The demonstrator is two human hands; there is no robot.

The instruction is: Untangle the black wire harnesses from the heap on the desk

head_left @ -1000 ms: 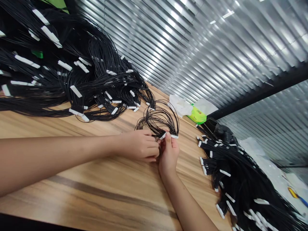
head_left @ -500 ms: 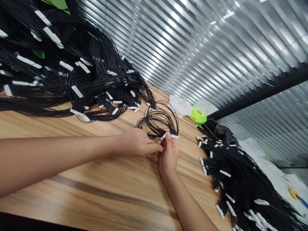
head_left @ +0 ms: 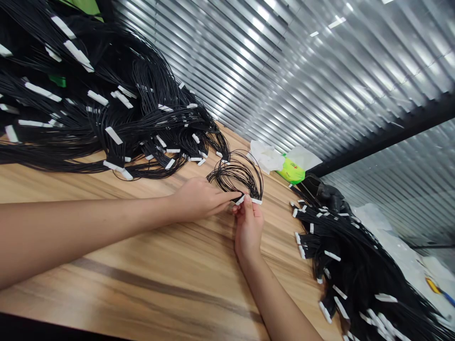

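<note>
A looped wire harness [head_left: 234,171] of thin black wires curves up from two white connectors near the middle of the table. My right hand [head_left: 249,229] is closed on the connector ends, its thumb pressed on them; the right-hand white connector [head_left: 256,201] sticks out past the fingers. My left hand [head_left: 202,198] comes in from the left, palm down. Its fingers are held together, their tips at the wires just above the left-hand white connector [head_left: 240,199]. The left thumb and the underside of its grip are partly hidden.
A large pile of black wire harnesses [head_left: 149,109] with white connectors lies at the left and back. Another harness pile [head_left: 359,265] lies at the right. A green wipes packet [head_left: 292,170] stands by the corrugated metal wall [head_left: 227,61]. A yellow-and-blue tool [head_left: 433,286] lies far right.
My left hand has moved up, its fingertips going from below the left connector to the wires just above it. The wire loop has shifted slightly; my right hand has kept its hold.
</note>
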